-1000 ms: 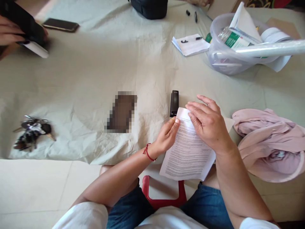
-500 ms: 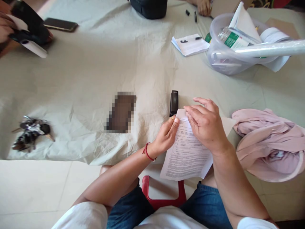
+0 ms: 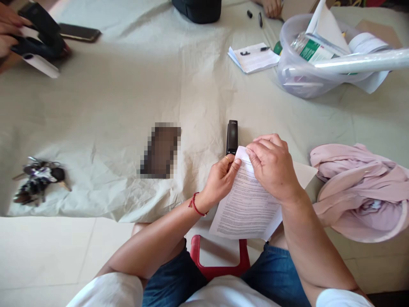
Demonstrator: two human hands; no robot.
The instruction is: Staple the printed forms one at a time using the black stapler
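A printed sheet of paper [image 3: 246,209] hangs over the near edge of the cloth-covered table [image 3: 134,98]. My left hand [image 3: 220,179] pinches its upper left corner between thumb and fingers. Beside it, my right hand [image 3: 271,166] has curled fingers gripping the same top corner. A black stapler [image 3: 232,136] lies on the cloth just beyond both hands, a little apart from the paper's corner.
A pink cloth [image 3: 361,192] lies right of the paper. A blurred dark object [image 3: 160,150] and a bunch of keys [image 3: 38,179] sit to the left. Far right stand a clear plastic tub [image 3: 303,72] and a notepad [image 3: 254,57]. Another person's hands [image 3: 9,30] hold a black device at far left.
My right hand's fingers went from lying flat on the paper to curling onto its top corner. The other person's hands shifted with the black device at far left.
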